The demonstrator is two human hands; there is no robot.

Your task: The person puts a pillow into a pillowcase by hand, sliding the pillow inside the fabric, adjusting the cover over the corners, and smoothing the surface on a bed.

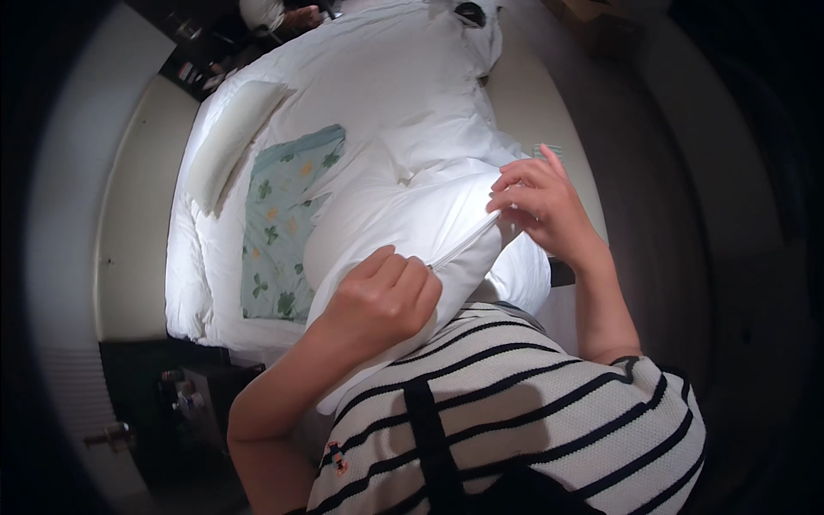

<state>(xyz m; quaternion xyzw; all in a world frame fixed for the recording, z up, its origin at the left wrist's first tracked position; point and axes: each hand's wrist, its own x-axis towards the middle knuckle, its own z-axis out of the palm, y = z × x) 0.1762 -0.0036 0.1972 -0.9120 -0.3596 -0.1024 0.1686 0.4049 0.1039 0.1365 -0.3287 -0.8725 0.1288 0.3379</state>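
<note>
A white duvet cover (412, 212) lies bunched in front of me, its near edge raised towards my striped shirt. A zipper (465, 242) runs along this edge, slanting between my two hands. My left hand (389, 293) is a fist closed on the edge at the zipper's lower left end; its fingertips and whatever they pinch are hidden. At the upper right end, my right hand (537, 199) holds the cover's edge between curled fingers and thumb, the little finger raised. The fabric between the hands looks taut.
The bed (193, 283) carries a white pillow (235, 145) and a green clover-patterned cloth (283, 225) to the left. A dark round object (470, 14) lies at the far end. Beside the bed stands a dark cabinet (222, 399); a cardboard box (595, 26) is at the upper right.
</note>
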